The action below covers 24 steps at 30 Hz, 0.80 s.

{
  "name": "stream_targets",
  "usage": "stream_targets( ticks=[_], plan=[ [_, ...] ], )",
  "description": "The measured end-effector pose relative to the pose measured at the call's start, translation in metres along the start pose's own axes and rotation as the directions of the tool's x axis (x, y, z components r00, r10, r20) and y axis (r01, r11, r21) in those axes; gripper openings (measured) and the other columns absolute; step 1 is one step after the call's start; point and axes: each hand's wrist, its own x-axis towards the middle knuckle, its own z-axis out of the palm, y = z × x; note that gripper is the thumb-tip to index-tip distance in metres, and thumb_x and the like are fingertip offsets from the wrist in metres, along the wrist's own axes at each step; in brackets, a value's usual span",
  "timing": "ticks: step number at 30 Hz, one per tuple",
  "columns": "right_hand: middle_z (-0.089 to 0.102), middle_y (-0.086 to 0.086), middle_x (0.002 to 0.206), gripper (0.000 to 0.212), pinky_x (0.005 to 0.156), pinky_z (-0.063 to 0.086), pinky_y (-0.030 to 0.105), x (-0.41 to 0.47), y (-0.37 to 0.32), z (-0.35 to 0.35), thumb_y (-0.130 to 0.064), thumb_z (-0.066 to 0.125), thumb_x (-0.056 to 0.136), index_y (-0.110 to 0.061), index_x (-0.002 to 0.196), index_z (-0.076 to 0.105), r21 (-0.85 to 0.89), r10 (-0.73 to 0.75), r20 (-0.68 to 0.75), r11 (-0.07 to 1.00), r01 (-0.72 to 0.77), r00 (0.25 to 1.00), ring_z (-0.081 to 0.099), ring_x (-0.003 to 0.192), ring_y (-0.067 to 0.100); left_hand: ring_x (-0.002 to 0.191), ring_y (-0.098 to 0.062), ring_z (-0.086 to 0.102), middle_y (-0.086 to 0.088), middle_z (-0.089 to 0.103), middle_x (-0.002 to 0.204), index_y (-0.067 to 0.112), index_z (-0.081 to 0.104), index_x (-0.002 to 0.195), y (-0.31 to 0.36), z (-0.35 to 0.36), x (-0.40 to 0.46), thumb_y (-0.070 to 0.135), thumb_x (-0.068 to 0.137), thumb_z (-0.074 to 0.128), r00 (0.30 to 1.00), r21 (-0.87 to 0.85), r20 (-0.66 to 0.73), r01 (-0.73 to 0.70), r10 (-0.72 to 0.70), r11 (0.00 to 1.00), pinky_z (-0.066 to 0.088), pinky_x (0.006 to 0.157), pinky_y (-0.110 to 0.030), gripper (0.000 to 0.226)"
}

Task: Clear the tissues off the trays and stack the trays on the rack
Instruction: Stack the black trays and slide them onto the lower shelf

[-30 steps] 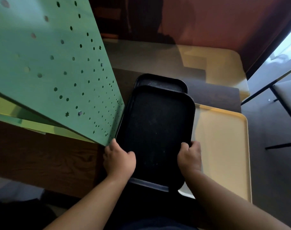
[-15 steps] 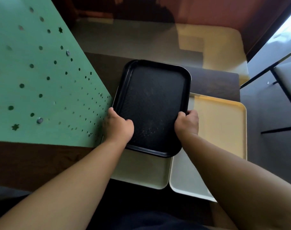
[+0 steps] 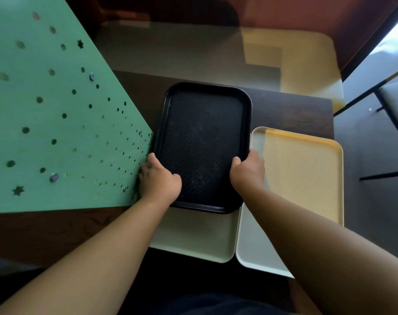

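- Black tray (image 3: 204, 144) lies over the far part of a cream tray (image 3: 200, 237), beside the green perforated panel (image 3: 57, 121).
- Left hand (image 3: 159, 180) grips the black tray's left edge, thumb on top.
- Right hand (image 3: 248, 171) grips its right edge, fingers curled under.
- Yellow-lit tray (image 3: 307, 178) sits just right of it.

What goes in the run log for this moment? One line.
left hand: grips black tray | right hand: grips black tray | tray: over cream tray | tissues: none visible
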Motion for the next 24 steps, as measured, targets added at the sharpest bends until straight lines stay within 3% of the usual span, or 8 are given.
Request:
stream_targets(
  ticks=[5, 8, 10, 13, 15, 18, 21, 24],
  plan=[
    [0.063, 0.014, 0.119, 0.036, 0.089, 0.056, 0.042, 0.011, -0.011, -0.014, -0.027, 0.054, 0.097, -0.006, 0.126, 0.059, -0.042, 0.138, 0.136, 0.99, -0.134, 0.981, 0.064, 0.104, 0.034, 0.137, -0.036, 0.04, -0.014, 0.031, 0.157, 0.013, 0.017, 0.156, 0.002, -0.002, 0.003, 0.018, 0.088, 0.06, 1.0, -0.061, 0.005, 0.019, -0.018, 0.998, 0.044, 0.106, -0.049, 0.081],
    [0.066, 0.019, 0.118, 0.035, 0.098, 0.054, 0.047, 0.014, -0.017, -0.027, -0.025, 0.056, 0.099, 0.001, 0.12, 0.064, -0.061, 0.149, 0.215, 0.988, -0.139, 0.965, 0.064, 0.108, 0.036, 0.137, -0.035, 0.041, -0.012, 0.031, 0.158, 0.014, 0.016, 0.156, 0.001, -0.003, 0.002, 0.019, 0.088, 0.061, 1.0, -0.073, 0.013, 0.027, -0.026, 0.997, 0.044, 0.107, -0.05, 0.082],
    [0.067, 0.016, 0.114, 0.036, 0.099, 0.054, 0.047, 0.013, -0.017, -0.035, -0.031, 0.059, 0.098, -0.002, 0.118, 0.064, 0.02, 0.173, 0.236, 0.983, -0.182, 0.956, 0.065, 0.104, 0.032, 0.134, -0.035, 0.045, -0.011, 0.034, 0.156, 0.016, 0.017, 0.156, 0.001, -0.004, 0.003, 0.021, 0.087, 0.061, 0.998, -0.102, 0.032, 0.063, -0.06, 0.993, 0.046, 0.105, -0.05, 0.082],
    [0.066, 0.015, 0.114, 0.029, 0.103, 0.051, 0.049, 0.006, -0.015, -0.043, -0.033, 0.053, 0.101, -0.007, 0.112, 0.062, 0.139, 0.167, 0.308, 0.966, -0.218, 0.937, 0.065, 0.105, 0.031, 0.11, -0.032, 0.059, -0.012, 0.049, 0.141, 0.017, 0.022, 0.15, 0.004, -0.008, -0.001, 0.022, 0.089, 0.059, 0.99, -0.151, 0.085, 0.127, -0.115, 0.98, 0.054, 0.077, -0.041, 0.071],
    [0.066, 0.014, 0.116, 0.029, 0.104, 0.05, 0.051, -0.001, -0.017, -0.049, -0.033, 0.051, 0.102, -0.009, 0.115, 0.061, 0.19, 0.154, 0.327, 0.956, -0.225, 0.933, 0.065, 0.107, 0.03, 0.09, -0.026, 0.062, -0.012, 0.055, 0.132, 0.015, 0.022, 0.149, 0.003, -0.009, -0.007, 0.021, 0.092, 0.056, 0.984, -0.168, 0.117, 0.149, -0.13, 0.974, 0.045, 0.056, -0.031, 0.066],
    [0.068, 0.016, 0.11, 0.024, 0.101, 0.052, 0.052, -0.008, -0.026, -0.062, -0.031, 0.052, 0.1, -0.01, 0.105, 0.062, 0.208, 0.112, 0.303, 0.961, -0.18, 0.947, 0.067, 0.103, 0.031, 0.091, -0.027, 0.064, -0.01, 0.057, 0.128, 0.017, 0.023, 0.15, 0.0, -0.013, -0.017, 0.02, 0.094, 0.054, 0.986, -0.196, 0.115, 0.14, -0.119, 0.97, 0.046, 0.058, -0.032, 0.065],
    [0.072, 0.016, 0.102, 0.021, 0.095, 0.057, 0.05, -0.015, -0.037, -0.079, -0.026, 0.057, 0.094, -0.007, 0.097, 0.066, 0.265, 0.088, 0.277, 0.95, -0.164, 0.957, 0.071, 0.094, 0.032, 0.084, -0.026, 0.063, -0.005, 0.056, 0.109, 0.019, 0.03, 0.145, 0.004, -0.029, -0.025, 0.018, 0.092, 0.055, 0.993, -0.186, 0.093, 0.095, -0.079, 0.978, 0.05, 0.061, -0.034, 0.058],
    [0.066, 0.017, 0.091, 0.016, 0.075, 0.056, 0.043, -0.026, -0.051, -0.1, -0.018, 0.063, 0.087, -0.003, 0.09, 0.064, 0.332, 0.059, 0.22, 0.934, -0.132, 0.974, 0.066, 0.078, 0.032, 0.08, -0.026, 0.061, -0.009, 0.059, 0.105, 0.012, 0.043, 0.137, 0.01, -0.051, -0.027, 0.016, 0.091, 0.056, 0.995, -0.18, 0.093, 0.062, -0.046, 0.982, 0.044, 0.057, -0.032, 0.048]
  ],
)
